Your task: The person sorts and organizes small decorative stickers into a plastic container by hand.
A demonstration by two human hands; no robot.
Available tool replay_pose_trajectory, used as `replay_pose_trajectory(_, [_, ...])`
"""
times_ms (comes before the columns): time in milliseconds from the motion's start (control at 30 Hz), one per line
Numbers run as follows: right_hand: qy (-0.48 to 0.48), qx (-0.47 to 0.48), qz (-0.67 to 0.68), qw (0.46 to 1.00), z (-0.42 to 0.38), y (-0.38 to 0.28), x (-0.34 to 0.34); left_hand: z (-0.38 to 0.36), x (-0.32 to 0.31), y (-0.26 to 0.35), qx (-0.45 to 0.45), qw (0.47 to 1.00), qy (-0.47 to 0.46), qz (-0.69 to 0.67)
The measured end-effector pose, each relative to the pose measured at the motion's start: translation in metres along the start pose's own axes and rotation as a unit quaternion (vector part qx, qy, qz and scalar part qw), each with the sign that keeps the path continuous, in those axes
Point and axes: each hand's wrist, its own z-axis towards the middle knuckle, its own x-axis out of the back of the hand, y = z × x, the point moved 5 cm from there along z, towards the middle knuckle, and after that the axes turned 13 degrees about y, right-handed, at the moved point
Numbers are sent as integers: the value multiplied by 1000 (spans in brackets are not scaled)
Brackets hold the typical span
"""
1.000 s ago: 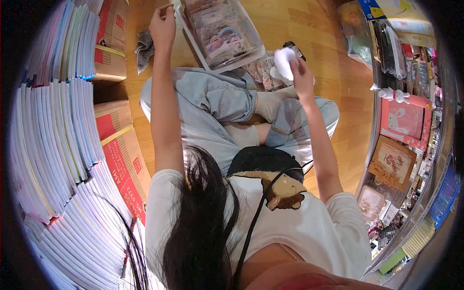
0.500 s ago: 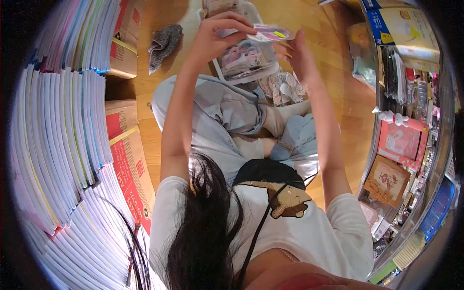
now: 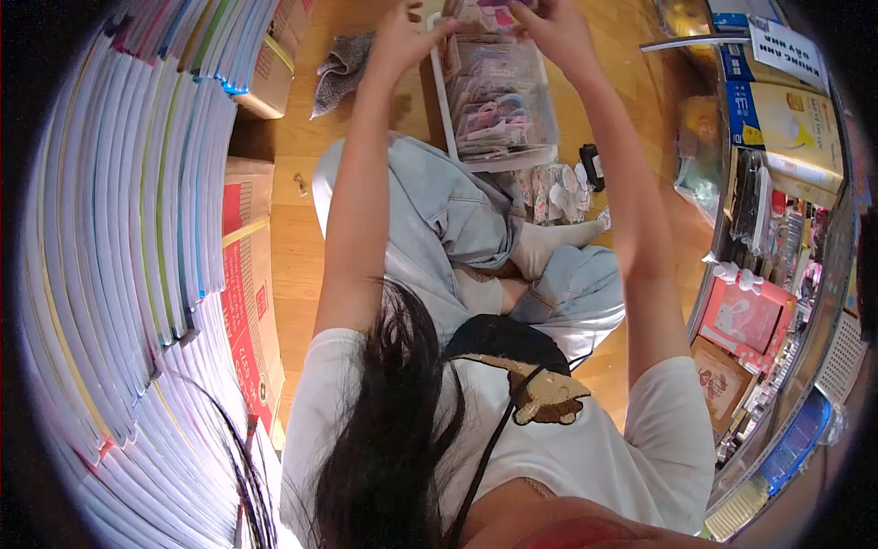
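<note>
Left hand (image 3: pixel 402 44): fingers spread wide beside the bin (image 3: pixel 443 91), nothing visibly held
Right hand (image 3: pixel 560 35): at the pink packet's (image 3: pixel 495 16) edge, can't tell if pinching
Packet: over bin's far end, probably to line up with the upright ones

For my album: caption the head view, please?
Bare left hand and bare right hand at a long, whitish plastic bin of flat packets.

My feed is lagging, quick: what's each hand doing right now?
Left hand: open, nothing visible in it.
Right hand: fingers at the pink packet; cannot tell if it's gripped.
</note>
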Motion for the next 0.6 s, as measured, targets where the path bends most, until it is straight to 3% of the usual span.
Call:
replay_pose_trajectory(33, [41, 56, -25, 997, 10, 3, -11, -4, -10, -7, -1, 995, -58, 80])
replay_pose_trajectory(100, [122, 168, -74, 975, 22, 6, -34, -10, -18, -10, -1, 995, -45, 85])
replay_pose_trajectory(200, [87, 192, -111, 971, 30, 1, -58, -10, -32, -22, 8, 995, -61, 75])
replay_pose_trajectory(300, [130, 250, -156, 947, 29, -8, -68, -14, -37, -29, 33, 997, -47, 48])
replay_pose_trajectory(400, [71, 191, -159, 966, 29, -18, -71, -12, -39, -37, 61, 995, -52, 54])
replay_pose_trajectory(500, [59, 193, -209, 957, 33, -14, -77, -4, -48, -60, 61, 995, -58, 61])
replay_pose_trajectory(600, [114, 227, -217, 942, 36, -12, -83, -2, -50, -67, 26, 996, -19, 86])
